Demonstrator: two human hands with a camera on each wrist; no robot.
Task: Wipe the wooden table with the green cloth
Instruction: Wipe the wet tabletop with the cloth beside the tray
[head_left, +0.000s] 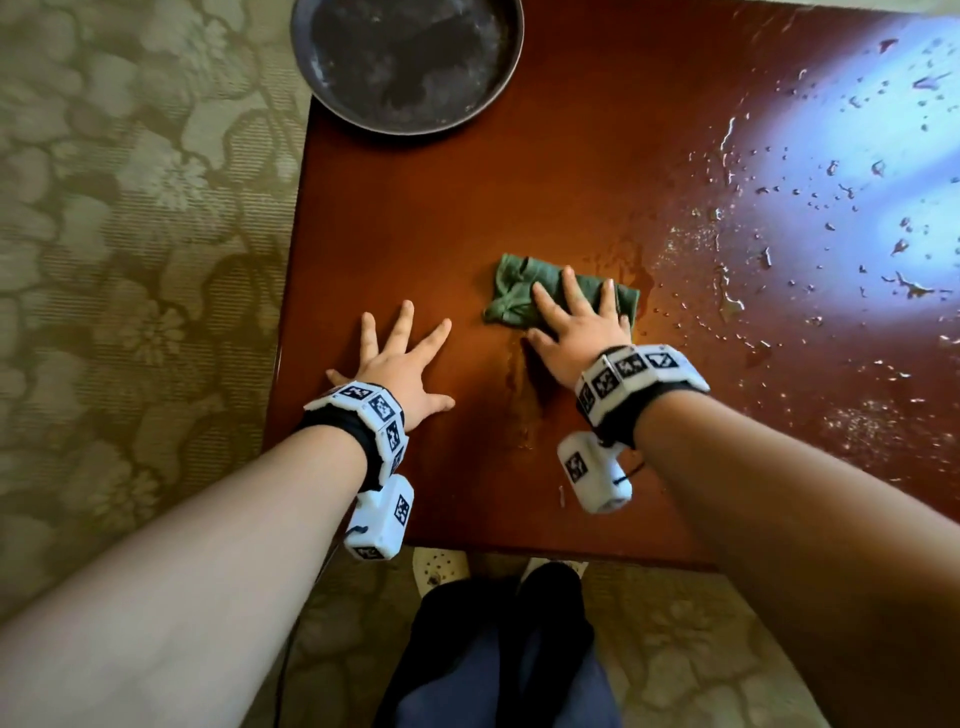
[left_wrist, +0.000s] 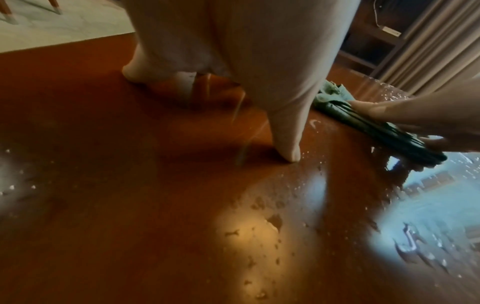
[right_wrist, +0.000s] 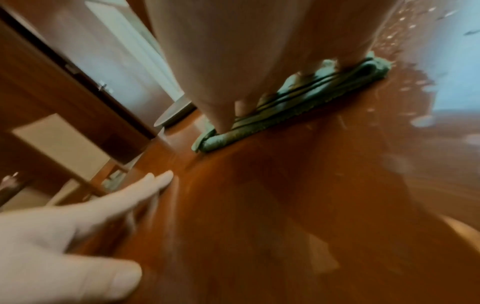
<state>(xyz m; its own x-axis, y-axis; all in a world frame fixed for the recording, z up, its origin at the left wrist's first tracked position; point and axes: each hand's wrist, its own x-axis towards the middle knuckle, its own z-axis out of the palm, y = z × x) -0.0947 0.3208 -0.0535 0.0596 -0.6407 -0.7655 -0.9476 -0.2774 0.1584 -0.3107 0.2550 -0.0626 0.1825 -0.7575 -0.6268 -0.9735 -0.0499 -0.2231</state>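
A folded green cloth (head_left: 511, 291) lies on the reddish wooden table (head_left: 571, 171) near its middle. My right hand (head_left: 574, 325) presses flat on the cloth with straight, spread fingers; in the right wrist view the cloth (right_wrist: 298, 102) is squashed under the palm. My left hand (head_left: 397, 364) lies flat on the bare wood to the left of the cloth, fingers spread, holding nothing. The left wrist view shows the cloth (left_wrist: 376, 125) under the right hand's fingers (left_wrist: 384, 111). Water droplets (head_left: 831, 218) cover the table's right part.
A dark round tray (head_left: 405, 57) sits at the table's far left corner, overhanging the edge. Patterned carpet (head_left: 130, 260) lies left of and in front of the table. My legs and slippers (head_left: 441, 566) stand at the near edge.
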